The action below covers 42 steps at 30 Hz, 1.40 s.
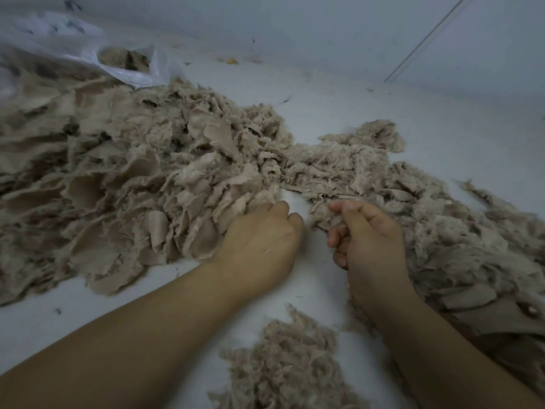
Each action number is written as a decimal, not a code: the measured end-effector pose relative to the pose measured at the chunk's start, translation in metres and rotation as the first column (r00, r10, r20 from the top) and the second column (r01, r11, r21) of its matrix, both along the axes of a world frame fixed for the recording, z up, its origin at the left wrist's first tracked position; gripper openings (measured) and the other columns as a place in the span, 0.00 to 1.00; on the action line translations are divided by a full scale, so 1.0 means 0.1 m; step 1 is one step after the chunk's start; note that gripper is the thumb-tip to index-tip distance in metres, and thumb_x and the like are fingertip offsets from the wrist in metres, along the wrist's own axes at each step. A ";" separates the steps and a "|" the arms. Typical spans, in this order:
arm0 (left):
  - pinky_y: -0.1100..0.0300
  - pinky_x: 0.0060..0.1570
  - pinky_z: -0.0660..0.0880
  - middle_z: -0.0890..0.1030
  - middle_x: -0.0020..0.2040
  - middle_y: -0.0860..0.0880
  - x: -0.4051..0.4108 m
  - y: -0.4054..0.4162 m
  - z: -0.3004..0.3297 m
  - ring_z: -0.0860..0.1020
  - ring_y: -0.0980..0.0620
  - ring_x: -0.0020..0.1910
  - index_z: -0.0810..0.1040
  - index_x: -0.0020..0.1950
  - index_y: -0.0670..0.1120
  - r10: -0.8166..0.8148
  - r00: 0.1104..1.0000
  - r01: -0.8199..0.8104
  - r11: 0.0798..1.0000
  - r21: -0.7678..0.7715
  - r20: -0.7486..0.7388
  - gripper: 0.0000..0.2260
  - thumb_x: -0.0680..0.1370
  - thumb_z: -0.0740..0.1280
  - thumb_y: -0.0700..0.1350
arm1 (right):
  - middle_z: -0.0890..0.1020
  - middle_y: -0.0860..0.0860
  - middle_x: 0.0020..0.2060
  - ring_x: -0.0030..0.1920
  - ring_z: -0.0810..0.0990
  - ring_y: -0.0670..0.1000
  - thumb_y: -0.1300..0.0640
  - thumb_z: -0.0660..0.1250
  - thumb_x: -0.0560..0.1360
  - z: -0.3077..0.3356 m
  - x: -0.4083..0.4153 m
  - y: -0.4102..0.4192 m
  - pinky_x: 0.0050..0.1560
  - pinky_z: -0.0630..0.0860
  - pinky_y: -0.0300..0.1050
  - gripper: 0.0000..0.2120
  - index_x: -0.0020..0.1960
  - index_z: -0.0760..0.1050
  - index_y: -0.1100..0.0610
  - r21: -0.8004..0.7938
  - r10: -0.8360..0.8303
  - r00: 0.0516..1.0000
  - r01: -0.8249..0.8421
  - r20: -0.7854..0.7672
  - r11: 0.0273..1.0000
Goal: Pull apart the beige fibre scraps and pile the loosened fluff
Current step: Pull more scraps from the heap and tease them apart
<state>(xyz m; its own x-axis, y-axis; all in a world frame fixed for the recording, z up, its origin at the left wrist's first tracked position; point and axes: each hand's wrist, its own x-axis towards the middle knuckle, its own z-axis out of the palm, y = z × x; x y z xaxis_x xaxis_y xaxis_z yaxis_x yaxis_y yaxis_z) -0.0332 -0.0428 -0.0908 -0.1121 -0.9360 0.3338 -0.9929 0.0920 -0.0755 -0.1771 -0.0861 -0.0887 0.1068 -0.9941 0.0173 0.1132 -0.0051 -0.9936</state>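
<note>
A big heap of beige fibre scraps covers the left and centre of the white surface. My left hand lies at the heap's near edge with its fingers dug in and curled round some scraps. My right hand pinches a tuft of loosened fluff between thumb and curled fingers. That tuft joins a spread of fluffier fibre running to the right. A smaller pile of loosened fluff sits between my forearms near the bottom edge.
A white plastic bag with more beige material in its mouth lies at the back left. Pale walls close the far side, and a thin line runs diagonally at the top right. The bare white surface shows behind the heaps.
</note>
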 end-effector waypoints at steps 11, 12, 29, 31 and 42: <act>0.59 0.26 0.54 0.72 0.52 0.47 0.09 -0.03 0.17 0.78 0.44 0.46 0.74 0.54 0.47 0.090 0.995 -0.093 0.991 0.099 0.041 0.08 0.76 0.61 0.42 | 0.87 0.52 0.43 0.24 0.73 0.43 0.58 0.60 0.83 0.00 0.04 0.05 0.23 0.67 0.36 0.09 0.55 0.79 0.52 -0.061 0.168 0.982 -0.173 -0.088 0.983; 0.58 0.26 0.53 0.71 0.51 0.47 0.03 -0.05 0.18 0.78 0.44 0.46 0.73 0.54 0.47 0.062 0.998 -0.063 0.994 0.090 0.015 0.07 0.76 0.61 0.42 | 0.87 0.52 0.42 0.21 0.69 0.43 0.58 0.60 0.83 -0.01 0.04 0.05 0.23 0.67 0.36 0.09 0.54 0.79 0.52 -0.071 0.154 0.984 -0.161 -0.089 0.984; 0.55 0.38 0.67 0.75 0.36 0.44 -0.11 -0.40 -0.03 0.74 0.44 0.38 0.78 0.38 0.38 -0.200 0.678 0.105 0.979 -0.176 -0.707 0.05 0.73 0.68 0.32 | 0.86 0.48 0.46 0.24 0.69 0.42 0.61 0.58 0.84 -0.02 0.00 -0.09 0.23 0.67 0.36 0.11 0.56 0.78 0.51 -0.036 0.018 0.993 -0.022 -0.119 0.999; 0.57 0.35 0.65 0.76 0.35 0.44 -0.09 -0.35 -0.06 0.73 0.46 0.36 0.76 0.37 0.39 -0.218 0.691 0.103 0.973 -0.205 -0.689 0.06 0.72 0.69 0.32 | 0.85 0.46 0.50 0.24 0.68 0.43 0.61 0.58 0.84 -0.03 0.00 -0.11 0.23 0.68 0.37 0.11 0.56 0.77 0.50 -0.020 0.049 0.988 -0.052 -0.145 0.998; 0.53 0.42 0.75 0.79 0.43 0.45 -0.11 -0.22 -0.06 0.77 0.45 0.43 0.84 0.50 0.41 -0.290 0.702 0.216 0.957 -0.194 -0.650 0.15 0.71 0.60 0.36 | 0.80 0.43 0.28 0.21 0.70 0.43 0.65 0.54 0.83 -0.10 0.04 -0.18 0.23 0.69 0.38 0.14 0.59 0.76 0.54 0.007 0.156 0.972 -0.157 -0.175 0.988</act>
